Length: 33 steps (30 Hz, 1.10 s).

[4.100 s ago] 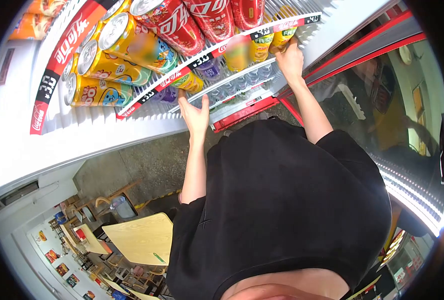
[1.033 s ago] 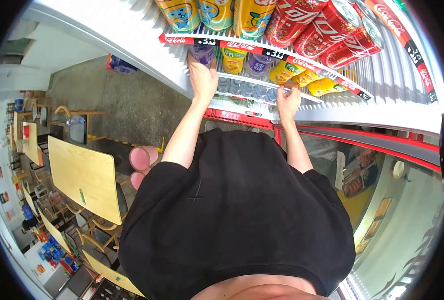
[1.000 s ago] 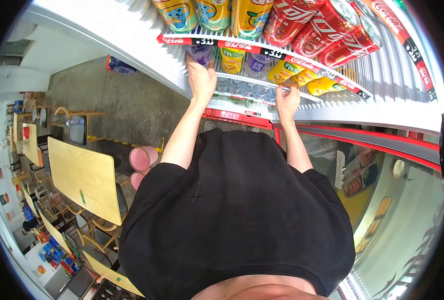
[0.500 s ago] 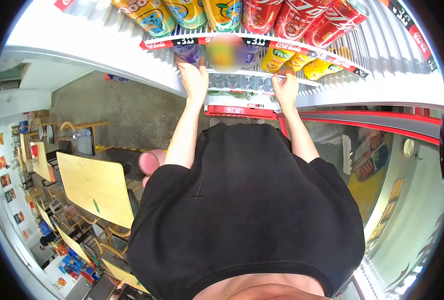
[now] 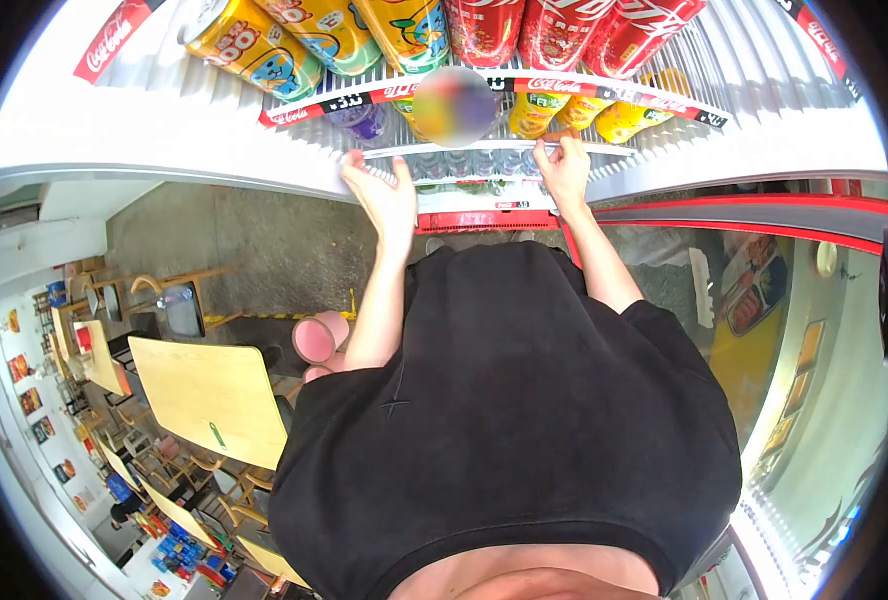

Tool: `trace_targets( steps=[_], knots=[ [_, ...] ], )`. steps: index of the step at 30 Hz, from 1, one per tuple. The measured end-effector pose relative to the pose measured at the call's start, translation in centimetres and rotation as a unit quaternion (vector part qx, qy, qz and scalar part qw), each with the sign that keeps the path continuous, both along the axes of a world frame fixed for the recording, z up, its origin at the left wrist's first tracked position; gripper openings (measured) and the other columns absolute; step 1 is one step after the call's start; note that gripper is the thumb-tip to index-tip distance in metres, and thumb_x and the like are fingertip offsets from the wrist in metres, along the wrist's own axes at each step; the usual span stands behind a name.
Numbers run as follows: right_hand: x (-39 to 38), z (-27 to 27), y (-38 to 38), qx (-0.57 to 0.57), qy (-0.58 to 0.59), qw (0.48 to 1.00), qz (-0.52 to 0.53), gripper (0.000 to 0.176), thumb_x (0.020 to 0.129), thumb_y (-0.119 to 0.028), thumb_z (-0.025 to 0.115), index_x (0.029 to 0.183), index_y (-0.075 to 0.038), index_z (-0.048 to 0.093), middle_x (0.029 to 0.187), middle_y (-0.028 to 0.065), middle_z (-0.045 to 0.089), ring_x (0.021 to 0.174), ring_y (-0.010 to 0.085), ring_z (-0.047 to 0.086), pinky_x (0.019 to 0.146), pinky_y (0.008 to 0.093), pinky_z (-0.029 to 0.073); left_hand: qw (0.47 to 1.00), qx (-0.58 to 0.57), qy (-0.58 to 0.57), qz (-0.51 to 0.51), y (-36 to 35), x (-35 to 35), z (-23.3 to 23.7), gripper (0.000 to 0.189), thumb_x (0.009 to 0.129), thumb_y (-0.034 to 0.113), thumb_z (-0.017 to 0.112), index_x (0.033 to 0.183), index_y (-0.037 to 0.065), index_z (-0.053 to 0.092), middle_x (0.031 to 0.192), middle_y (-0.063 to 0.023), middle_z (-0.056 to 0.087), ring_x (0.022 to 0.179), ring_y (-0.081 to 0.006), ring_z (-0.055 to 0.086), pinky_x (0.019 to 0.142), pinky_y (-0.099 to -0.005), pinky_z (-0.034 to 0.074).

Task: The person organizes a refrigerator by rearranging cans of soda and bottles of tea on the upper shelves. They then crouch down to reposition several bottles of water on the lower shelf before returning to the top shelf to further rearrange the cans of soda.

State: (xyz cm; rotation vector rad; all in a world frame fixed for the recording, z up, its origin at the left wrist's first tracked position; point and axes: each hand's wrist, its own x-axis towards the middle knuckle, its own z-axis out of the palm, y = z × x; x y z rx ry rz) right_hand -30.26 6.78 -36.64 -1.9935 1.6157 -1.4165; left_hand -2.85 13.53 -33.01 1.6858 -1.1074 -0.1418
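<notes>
My left hand (image 5: 382,205) is open just in front of the middle shelf, thumb and fingers apart, holding nothing. Closest to it is a purple drink container (image 5: 362,124) standing on that shelf, apart from the fingertips. My right hand (image 5: 566,172) rests at the front edge of the same shelf, its fingers curled over the white shelf edge (image 5: 609,149). Just behind those fingers stand yellow drink containers (image 5: 532,115). A blurred patch hides the middle of this row.
Above, yellow-orange cans (image 5: 264,55) and red Coca-Cola cans (image 5: 556,35) line a shelf with a price strip (image 5: 364,97). Clear bottles (image 5: 484,163) stand lower down. A red-framed glass door (image 5: 744,215) is at right. Tables (image 5: 204,390) and pink stools (image 5: 316,338) are at left.
My left hand has come off the purple container and drawn back toward me, its fingers spreading. My right hand stays at the shelf edge. The view has shifted slightly.
</notes>
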Motion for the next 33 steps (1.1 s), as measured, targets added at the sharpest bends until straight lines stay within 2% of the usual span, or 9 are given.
trace_targets(
  steps=[2, 3, 5, 8, 12, 18, 24, 27, 33],
  knots=[
    [0.0, -0.2, 0.0, 0.004, 0.000, 1.000, -0.006, 0.017, 0.080, -0.011, 0.078, 0.085, -0.005, 0.064, 0.076, 0.0088, 0.057, 0.056, 0.0196, 0.055, 0.054, 0.0348, 0.046, 0.998, 0.006, 0.017, -0.058, 1.2, -2.1, 1.7, 0.047, 0.084, 0.006, 0.072, 0.123, -0.006, 0.050, 0.115, -0.0209, 0.054, 0.111, -0.0333, 0.054, 0.101, -0.0445, 0.043],
    [0.0, -0.3, 0.0, 0.006, 0.002, 1.000, -0.007, 0.017, 0.080, -0.011, 0.078, 0.085, -0.005, 0.064, 0.076, 0.0086, 0.057, 0.056, 0.0193, 0.055, 0.054, 0.0346, 0.046, 0.995, 0.025, 0.005, -0.093, 1.4, -3.1, 2.1, 0.043, 0.085, 0.005, 0.072, 0.122, -0.005, 0.052, 0.115, -0.0203, 0.055, 0.105, -0.0291, 0.058, 0.094, -0.0410, 0.048],
    [0.0, -0.5, 0.0, 0.006, 0.003, 1.000, -0.013, 0.017, 0.080, -0.011, 0.079, 0.085, -0.005, 0.064, 0.074, 0.0083, 0.057, 0.056, 0.0195, 0.055, 0.054, 0.0348, 0.046, 0.980, -0.010, 0.076, -0.185, 1.1, -4.7, 1.7, 0.039, 0.085, 0.006, 0.073, 0.120, -0.001, 0.056, 0.122, -0.0186, 0.056, 0.091, -0.0220, 0.066, 0.083, -0.0329, 0.054],
    [0.0, -0.9, -0.2, 0.009, 0.006, 1.000, -0.014, 0.017, 0.079, -0.012, 0.079, 0.086, -0.006, 0.065, 0.073, 0.0079, 0.057, 0.056, 0.0196, 0.055, 0.055, 0.0352, 0.047, 0.962, 0.074, 0.032, -0.262, 1.0, -6.5, 3.0, 0.043, 0.086, 0.007, 0.073, 0.125, 0.003, 0.056, 0.136, -0.0205, 0.047, 0.080, -0.0184, 0.068, 0.074, -0.0297, 0.056],
    [0.1, -0.6, 0.0, 0.019, 0.000, 1.000, -0.021, 0.017, 0.079, -0.013, 0.079, 0.086, -0.006, 0.065, 0.071, 0.0075, 0.056, 0.056, 0.0202, 0.055, 0.055, 0.0359, 0.047, 0.945, 0.108, 0.000, -0.310, -0.3, -7.7, 3.3, 0.052, 0.086, 0.015, 0.075, 0.133, 0.012, 0.054, 0.137, -0.0255, 0.037, 0.079, -0.0259, 0.067, 0.070, -0.0405, 0.058],
    [0.0, -0.2, 0.0, 0.018, 0.007, 1.000, -0.009, 0.018, 0.079, -0.013, 0.079, 0.086, -0.005, 0.065, 0.079, 0.0088, 0.060, 0.055, 0.0192, 0.055, 0.055, 0.0347, 0.047, 0.922, 0.180, -0.085, -0.332, -3.1, -7.4, 1.8, 0.058, 0.089, 0.033, 0.072, 0.143, 0.027, 0.053, 0.110, -0.0243, 0.051, 0.084, -0.0333, 0.069, 0.075, -0.0467, 0.057],
    [-0.1, -0.8, -0.3, 0.006, 0.003, 1.000, -0.006, 0.018, 0.080, -0.013, 0.080, 0.086, -0.006, 0.065, 0.083, 0.0086, 0.061, 0.052, 0.0172, 0.055, 0.052, 0.0332, 0.048, 0.919, 0.177, -0.143, -0.323, -3.8, -7.7, 1.6, 0.066, 0.086, 0.040, 0.074, 0.147, 0.030, 0.050, 0.099, -0.0256, 0.057, 0.085, -0.0422, 0.067, 0.080, -0.0508, 0.055],
    [-0.1, -1.0, -0.5, -0.016, 0.019, 1.000, -0.008, 0.018, 0.079, -0.011, 0.080, 0.086, -0.006, 0.064, 0.084, 0.0085, 0.061, 0.053, 0.0171, 0.056, 0.052, 0.0328, 0.048, 0.928, 0.133, -0.178, -0.299, -3.5, -8.4, 2.6, 0.067, 0.085, 0.037, 0.075, 0.147, 0.029, 0.051, 0.110, -0.0281, 0.054, 0.088, -0.0440, 0.067, 0.082, -0.0514, 0.056],
    [0.2, -0.8, -0.4, -0.012, -0.001, 1.000, -0.012, 0.019, 0.079, -0.011, 0.080, 0.085, -0.005, 0.063, 0.082, 0.0085, 0.061, 0.052, 0.0169, 0.057, 0.051, 0.0321, 0.049, 0.933, 0.183, -0.147, -0.273, -2.9, -9.5, 2.4, 0.062, 0.085, 0.030, 0.074, 0.143, 0.025, 0.053, 0.130, -0.0315, 0.040, 0.093, -0.0460, 0.068, 0.083, -0.0518, 0.057]
  ],
)
